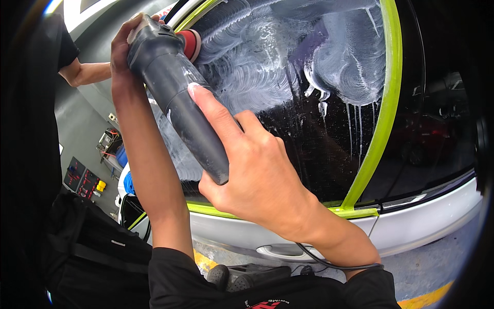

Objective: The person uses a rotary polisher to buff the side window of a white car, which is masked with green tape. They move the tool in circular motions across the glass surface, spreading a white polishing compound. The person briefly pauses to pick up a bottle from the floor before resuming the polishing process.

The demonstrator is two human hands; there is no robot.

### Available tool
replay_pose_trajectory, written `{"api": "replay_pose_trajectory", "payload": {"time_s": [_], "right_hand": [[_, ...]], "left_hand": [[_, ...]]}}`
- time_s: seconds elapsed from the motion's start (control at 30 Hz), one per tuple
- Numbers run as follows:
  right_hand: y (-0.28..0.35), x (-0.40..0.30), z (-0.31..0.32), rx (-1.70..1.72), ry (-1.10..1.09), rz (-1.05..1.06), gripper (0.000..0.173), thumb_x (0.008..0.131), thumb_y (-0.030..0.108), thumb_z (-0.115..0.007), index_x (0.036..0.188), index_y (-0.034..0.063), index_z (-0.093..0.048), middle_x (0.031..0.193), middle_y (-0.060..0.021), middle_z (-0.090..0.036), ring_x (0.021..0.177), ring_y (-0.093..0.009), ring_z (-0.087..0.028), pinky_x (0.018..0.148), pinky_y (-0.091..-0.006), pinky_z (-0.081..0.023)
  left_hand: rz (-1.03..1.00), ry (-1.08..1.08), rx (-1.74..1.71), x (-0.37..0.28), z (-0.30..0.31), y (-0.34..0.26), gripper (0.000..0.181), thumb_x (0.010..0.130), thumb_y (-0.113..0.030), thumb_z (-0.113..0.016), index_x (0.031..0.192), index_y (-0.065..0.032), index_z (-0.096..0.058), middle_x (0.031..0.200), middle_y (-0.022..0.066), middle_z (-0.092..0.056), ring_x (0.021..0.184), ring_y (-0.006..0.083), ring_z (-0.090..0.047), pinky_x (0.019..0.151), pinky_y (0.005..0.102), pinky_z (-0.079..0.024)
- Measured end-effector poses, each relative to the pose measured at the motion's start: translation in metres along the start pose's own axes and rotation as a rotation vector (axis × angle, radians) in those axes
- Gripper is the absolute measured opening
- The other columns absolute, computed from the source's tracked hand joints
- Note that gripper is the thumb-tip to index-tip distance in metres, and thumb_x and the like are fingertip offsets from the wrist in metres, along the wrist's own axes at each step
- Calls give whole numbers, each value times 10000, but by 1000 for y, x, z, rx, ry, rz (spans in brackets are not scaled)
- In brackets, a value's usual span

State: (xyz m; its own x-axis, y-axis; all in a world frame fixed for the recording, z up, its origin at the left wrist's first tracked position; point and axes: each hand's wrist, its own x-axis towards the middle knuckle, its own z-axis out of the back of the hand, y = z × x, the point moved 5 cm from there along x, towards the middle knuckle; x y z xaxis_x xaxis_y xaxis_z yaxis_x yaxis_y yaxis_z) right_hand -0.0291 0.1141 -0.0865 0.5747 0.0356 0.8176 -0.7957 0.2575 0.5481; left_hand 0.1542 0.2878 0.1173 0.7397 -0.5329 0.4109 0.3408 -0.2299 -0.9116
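A black electric polisher (185, 104) slants across the view, its red-backed round pad (190, 44) on edge at the upper left of the car's side window (308, 135). My left hand (127, 42) is wrapped around the polisher's head. Around the rear of its body my right hand (251, 166) is closed, thumb or finger along the top. Whitish compound (266, 50) lies in swirls over the glass, with drips running down at the right. Yellow-green masking tape (391, 100) borders the window. The polisher's cord (320, 262) passes by my right forearm. The pad's face is largely hidden.
A co-worker in black clothes (77, 247) stands close on the left, one arm (90, 73) reaching behind my left hand. Below the window is the white car door with its handle (283, 251). A dark step or case (262, 272) is on the floor beside the shoes. Tools hang at the far left.
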Motion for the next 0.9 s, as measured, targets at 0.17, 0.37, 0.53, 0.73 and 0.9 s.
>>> {"api": "replay_pose_trajectory", "payload": {"time_s": [0.17,0.37,0.53,0.73,0.9], "right_hand": [[6,3,-15,-20,40,-8,995,723,107,-777,1583,108,-279,941,-296,-545,676,-460,-669,632,-482,-595],[6,5,-33,-20,60,8,1018,715,108,-789,1590,112,-268,939,-292,-541,659,-448,-661,629,-482,-589],[12,10,-45,-31,96,-4,1026,717,109,-793,1593,115,-258,944,-298,-535,659,-455,-661,625,-482,-587],[13,11,-59,-41,106,5,1023,721,112,-792,1593,122,-257,960,-309,-530,661,-464,-662,621,-486,-586],[12,11,-67,-52,120,-1,1017,725,108,-785,1593,131,-257,975,-318,-525,671,-474,-666,617,-495,-583]], "left_hand": [[-63,-33,28,-14,17,-2,387,917,-297,-649,1088,50,-638,993,183,-692,912,305,-694,833,449,-612],[-133,-97,59,-27,37,-5,376,930,-278,-627,1100,58,-626,1013,194,-686,953,321,-694,824,457,-622],[-100,-109,49,-40,39,-7,412,925,-329,-619,1070,57,-631,953,180,-681,840,297,-696,799,440,-616],[-71,-92,14,-50,62,-9,392,928,-306,-629,1091,50,-626,1053,203,-666,971,322,-678,862,467,-608],[-85,-176,-15,-58,70,-3,413,919,-344,-632,1070,41,-626,999,184,-669,913,313,-685,846,460,-604]]}}
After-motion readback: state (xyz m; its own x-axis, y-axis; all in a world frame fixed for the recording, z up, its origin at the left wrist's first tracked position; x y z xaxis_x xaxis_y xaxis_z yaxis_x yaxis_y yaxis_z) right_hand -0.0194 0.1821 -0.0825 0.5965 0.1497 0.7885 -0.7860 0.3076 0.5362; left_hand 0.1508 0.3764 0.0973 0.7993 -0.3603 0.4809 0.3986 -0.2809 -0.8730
